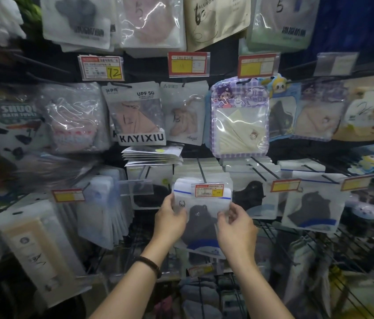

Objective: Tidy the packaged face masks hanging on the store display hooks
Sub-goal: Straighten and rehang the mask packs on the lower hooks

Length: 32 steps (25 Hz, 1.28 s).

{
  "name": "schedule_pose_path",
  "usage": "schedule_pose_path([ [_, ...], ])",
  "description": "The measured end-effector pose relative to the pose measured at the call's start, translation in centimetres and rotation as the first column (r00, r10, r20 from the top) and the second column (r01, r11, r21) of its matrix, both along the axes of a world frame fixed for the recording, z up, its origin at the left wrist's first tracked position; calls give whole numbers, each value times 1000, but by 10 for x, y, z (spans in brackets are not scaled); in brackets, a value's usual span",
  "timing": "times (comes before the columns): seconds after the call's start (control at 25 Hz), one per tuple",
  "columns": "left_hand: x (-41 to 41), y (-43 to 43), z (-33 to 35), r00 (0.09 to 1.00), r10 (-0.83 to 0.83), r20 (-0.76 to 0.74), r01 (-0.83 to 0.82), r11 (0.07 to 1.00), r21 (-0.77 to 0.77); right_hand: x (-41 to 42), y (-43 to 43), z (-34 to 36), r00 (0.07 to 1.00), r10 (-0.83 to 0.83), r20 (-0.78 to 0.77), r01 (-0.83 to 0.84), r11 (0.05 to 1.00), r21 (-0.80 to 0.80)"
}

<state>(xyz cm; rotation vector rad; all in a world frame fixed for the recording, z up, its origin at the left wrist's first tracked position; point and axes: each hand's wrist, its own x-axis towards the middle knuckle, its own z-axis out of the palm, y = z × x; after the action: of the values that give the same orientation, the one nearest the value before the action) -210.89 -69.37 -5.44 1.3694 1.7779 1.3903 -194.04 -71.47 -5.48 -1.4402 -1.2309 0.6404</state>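
Black wire-grid wall (206, 150), store aisle, dim light. Metal display hooks (201, 170) stick out toward the camera in rows, loaded with bagged face masks and tipped with red-and-yellow price tags.

Front black-mask packet (201, 218) sits between both sets of fingers, at the outer end of the centre hook. Frosted clear pouch, blue stripe across the top, black mask inside, blue arc at the bottom. Long axis vertical: header end points up toward the hook, bottom edge points down, printed face toward the camera. Roughly square to the row, slight tilt at most.

Left hand (170, 217) grasps the packet's left edge, thumb on the front, fingers wrapped behind. Right hand (236, 224) pinches the right edge, fingertips curled onto the film. Dark bead bracelet (151, 264) on the left wrist.

Centre hook's price tag (209, 190) hangs just above the fingertips, overlapping the packet's header. Similar black mask pouch (313, 208) hangs out past the right fingers, well apart. KAYIXIU packet (139, 118) is well above the left fingers; purple checked children's mask packet (240, 118) is well above the right fingers.
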Motion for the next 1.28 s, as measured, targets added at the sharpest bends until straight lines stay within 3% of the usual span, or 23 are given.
schedule_pose_path([
  [0.24,-5,-5,1,991,83,-108,-74,994,83,5,-1,1,995,-53,85,47,997,68],
  [0.36,-9,-9,4,976,153,-153,-130,980,149,10,3,2,998,-60,1,59,992,113],
  [0.48,-17,-10,4,995,101,-24,-97,986,139,20,11,2,985,8,-175,13,993,120],
  [0.68,-22,-25,7,961,-41,273,3,991,137,26,6,-8,948,65,-312,-11,985,172],
  [0.96,-24,-53,1,916,-164,367,121,983,138,31,-10,-6,831,205,-517,-87,966,243],
  [1.28,9,-52,-26,844,-174,508,121,983,135,52,-27,-29,846,71,-528,12,988,152],
])
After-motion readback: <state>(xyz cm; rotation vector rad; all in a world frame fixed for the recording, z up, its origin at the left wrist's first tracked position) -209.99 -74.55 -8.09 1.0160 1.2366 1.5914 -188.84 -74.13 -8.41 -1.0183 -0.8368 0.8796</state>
